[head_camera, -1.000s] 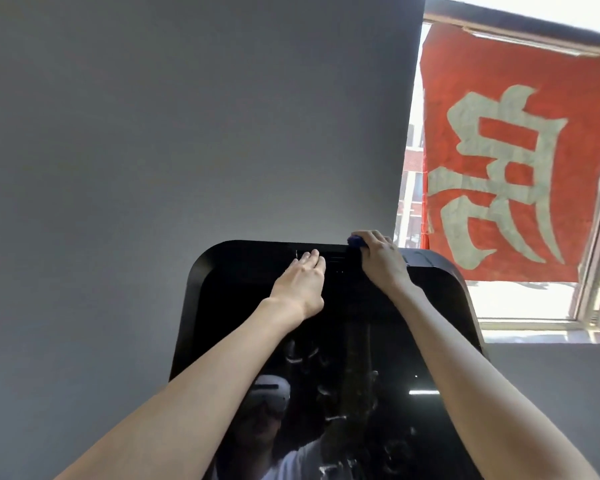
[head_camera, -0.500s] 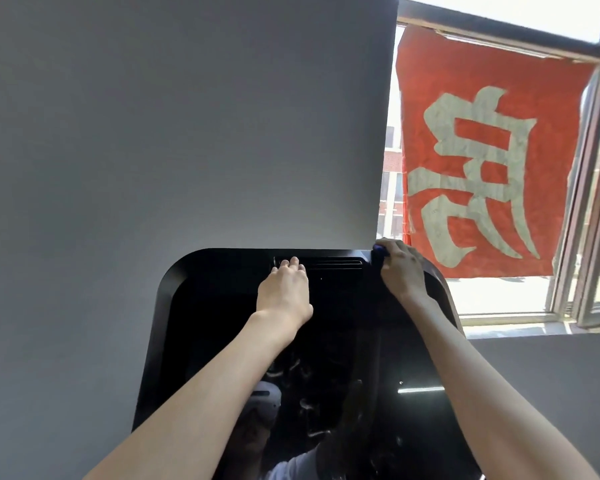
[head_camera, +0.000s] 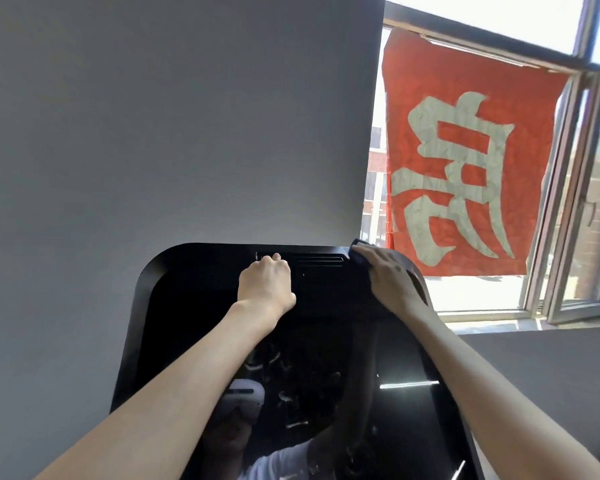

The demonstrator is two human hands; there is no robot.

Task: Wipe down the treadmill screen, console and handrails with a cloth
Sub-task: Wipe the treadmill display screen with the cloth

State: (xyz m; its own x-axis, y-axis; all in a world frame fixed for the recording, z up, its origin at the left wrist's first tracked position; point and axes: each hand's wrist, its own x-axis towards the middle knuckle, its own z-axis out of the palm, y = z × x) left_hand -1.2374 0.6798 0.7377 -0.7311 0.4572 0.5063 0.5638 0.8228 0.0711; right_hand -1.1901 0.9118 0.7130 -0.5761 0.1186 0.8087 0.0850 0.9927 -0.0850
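Observation:
The treadmill's glossy black screen (head_camera: 194, 327) fills the lower middle of the head view and reflects me. My left hand (head_camera: 265, 284) rests on the screen's top edge by the vent slots (head_camera: 321, 260), fingers curled over the rim. My right hand (head_camera: 390, 277) presses a dark blue cloth (head_camera: 357, 252) against the screen's top right corner. Only a small part of the cloth shows beyond my fingers. The console and handrails are out of view.
A grey wall (head_camera: 153, 133) stands directly behind the screen. To the right is a window (head_camera: 575, 202) with a red banner (head_camera: 465, 157) bearing a pale character, and a sill (head_camera: 492, 320) below it.
My right hand has slid the cloth rightward along the screen's top edge to the corner. My left hand's fingers have curled over the rim. The view has shifted right.

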